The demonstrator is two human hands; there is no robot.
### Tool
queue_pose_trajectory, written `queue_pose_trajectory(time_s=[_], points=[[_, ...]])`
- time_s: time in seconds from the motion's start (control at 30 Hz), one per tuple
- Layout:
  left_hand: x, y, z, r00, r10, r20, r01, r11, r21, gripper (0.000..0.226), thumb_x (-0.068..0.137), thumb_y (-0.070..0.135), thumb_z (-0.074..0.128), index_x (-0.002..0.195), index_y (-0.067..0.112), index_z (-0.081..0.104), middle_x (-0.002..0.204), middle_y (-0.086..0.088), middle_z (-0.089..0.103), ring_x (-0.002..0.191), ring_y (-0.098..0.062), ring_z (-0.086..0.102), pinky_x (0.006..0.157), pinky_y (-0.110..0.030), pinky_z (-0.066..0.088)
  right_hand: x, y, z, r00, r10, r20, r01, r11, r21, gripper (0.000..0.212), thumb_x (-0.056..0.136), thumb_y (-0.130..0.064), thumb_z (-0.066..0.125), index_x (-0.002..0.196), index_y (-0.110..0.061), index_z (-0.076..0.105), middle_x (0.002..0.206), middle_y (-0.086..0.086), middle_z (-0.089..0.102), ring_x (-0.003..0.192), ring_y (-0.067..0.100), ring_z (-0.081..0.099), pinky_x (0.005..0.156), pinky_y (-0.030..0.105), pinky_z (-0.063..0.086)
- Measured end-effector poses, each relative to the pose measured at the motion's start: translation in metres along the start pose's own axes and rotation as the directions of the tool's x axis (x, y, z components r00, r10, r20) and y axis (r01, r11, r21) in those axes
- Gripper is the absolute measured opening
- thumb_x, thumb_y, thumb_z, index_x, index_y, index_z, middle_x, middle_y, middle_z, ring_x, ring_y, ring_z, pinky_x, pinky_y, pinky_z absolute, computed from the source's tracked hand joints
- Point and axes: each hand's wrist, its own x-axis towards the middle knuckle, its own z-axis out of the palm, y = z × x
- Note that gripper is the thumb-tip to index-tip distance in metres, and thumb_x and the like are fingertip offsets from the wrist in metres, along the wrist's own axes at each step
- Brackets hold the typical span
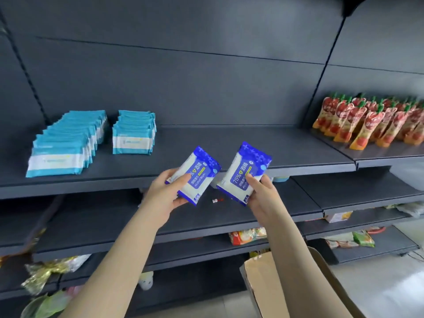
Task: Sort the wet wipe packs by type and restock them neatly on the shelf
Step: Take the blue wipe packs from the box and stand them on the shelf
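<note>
L hand (164, 193): raised, thumb across front of L pack (197, 175), fingers curled behind; grips its lower end.
R hand (263, 198): same height, near L, not touching; thumb on front of R pack (243, 173), fingers round its edge.
L forearm (119, 253), R forearm (291, 255): bare, extended fwd & up, well apart low in frame, converging twd hands.
</note>
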Motion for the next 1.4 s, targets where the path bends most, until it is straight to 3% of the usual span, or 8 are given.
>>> queue_pose_trajectory(time_s=[0.13, 0.27, 0.43, 0.63, 0.87, 1.0, 1.17, 1.4], points=[[0.053, 0.011, 0.011, 0.998, -0.008, -0.062, 0.005, 0.999, -0.045, 0.031, 0.089, 0.023, 0.071, 0.115, 0.011, 0.058, 0.105, -0.009, 0.073, 0.092, -0.02, 0.072, 0.069, -0.035, 0.058, 0.062, -0.013, 0.01, 0.999, -0.017, -0.036, 0.021, 0.994, 0.105, 0.026, 0.097, -0.017, 0.061, 0.121, -0.009, 0.059, 0.107, 0.009, 0.073, 0.092, 0.025, 0.072, 0.081, 0.039, 0.059], [0.12, 0.019, 0.027, 0.992, 0.049, -0.119, -0.053, 0.998, -0.031, 0.009, 0.094, 0.016, 0.064, 0.103, 0.016, 0.062, 0.1, -0.005, 0.073, 0.086, -0.015, 0.07, 0.068, -0.032, 0.056, 0.137, -0.027, 0.014, 0.995, -0.016, -0.101, 0.033, 0.984, 0.173, 0.028, 0.095, -0.021, 0.064, 0.122, -0.011, 0.062, 0.111, 0.01, 0.073, 0.095, 0.025, 0.072, 0.08, 0.037, 0.06], [0.211, 0.022, 0.044, 0.976, 0.069, -0.205, -0.08, 0.996, -0.042, 0.014, 0.094, 0.007, 0.057, 0.101, 0.017, 0.064, 0.098, -0.003, 0.073, 0.084, -0.015, 0.069, 0.073, -0.031, 0.056, 0.232, -0.041, 0.019, 0.988, -0.048, -0.144, 0.051, 0.998, 0.021, 0.018, 0.087, -0.023, 0.075, 0.102, -0.019, 0.065, 0.092, -0.001, 0.07, 0.07, 0.014, 0.06, 0.066, 0.026, 0.046], [0.312, 0.019, 0.051, 0.95, 0.117, -0.289, -0.106, 0.993, 0.053, 0.014, 0.093, 0.009, 0.061, 0.107, 0.01, 0.063, 0.107, -0.008, 0.071, 0.092, -0.021, 0.069, 0.093, -0.043, 0.053, 0.316, -0.037, 0.021, 0.998, -0.057, -0.035, 0.055, 0.996, -0.064, 0.011, 0.088, -0.007, 0.073, 0.095, -0.012, 0.066, 0.097, 0.006, 0.073, 0.089, 0.023, 0.071, 0.075, 0.033, 0.06], [0.39, 0.021, 0.055, 0.917, 0.244, -0.315, -0.154, 0.947, 0.283, 0.009, 0.093, 0.013, 0.065, 0.102, 0.013, 0.065, 0.101, -0.004, 0.072, 0.086, -0.013, 0.07, 0.069, -0.025, 0.054, 0.37, -0.026, 0.011, 0.999, -0.039, -0.013, 0.037, 0.988, -0.153, 0.019, 0.091, -0.002, 0.067, 0.109, -0.002, 0.061, 0.109, 0.012, 0.07, 0.099, 0.028, 0.071, 0.076, 0.039, 0.062], [0.423, 0.026, 0.056, 0.89, 0.323, -0.323, -0.184, 0.901, 0.393, 0.014, 0.092, 0.016, 0.067, 0.105, 0.015, 0.064, 0.1, 0.0, 0.07, 0.093, -0.013, 0.07, 0.075, -0.031, 0.058, 0.392, -0.018, 0.015, 0.999, -0.031, 0.027, 0.036, 0.977, -0.209, 0.018, 0.092, -0.003, 0.066, 0.11, -0.007, 0.062, 0.107, 0.007, 0.072, 0.096, 0.022, 0.072, 0.078, 0.039, 0.061], [0.436, 0.021, 0.061, 0.834, 0.42, -0.358, -0.249, 0.866, 0.434, 0.02, 0.088, 0.015, 0.07, 0.106, 0.016, 0.062, 0.097, 0.005, 0.067, 0.088, -0.009, 0.067, 0.066, -0.019, 0.053, 0.416, -0.007, 0.038, 0.984, -0.172, 0.053, 0.178, 0.882, -0.436, 0.016, 0.089, -0.01, 0.071, 0.102, -0.017, 0.065, 0.093, -0.005, 0.073, 0.082, 0.008, 0.069, 0.065, 0.013, 0.052], [0.434, 0.015, 0.059, 0.845, 0.416, -0.337, -0.303, 0.891, 0.339, 0.012, 0.099, 0.036, 0.053, 0.106, 0.029, 0.06, 0.112, 0.005, 0.065, 0.098, -0.012, 0.066, 0.083, -0.03, 0.057, 0.44, 0.014, 0.079, 0.968, -0.235, 0.083, 0.239, 0.783, -0.574, 0.024, 0.087, -0.016, 0.074, 0.095, -0.027, 0.055, 0.094, -0.015, 0.065, 0.087, 0.003, 0.063, 0.068, 0.015, 0.048]])
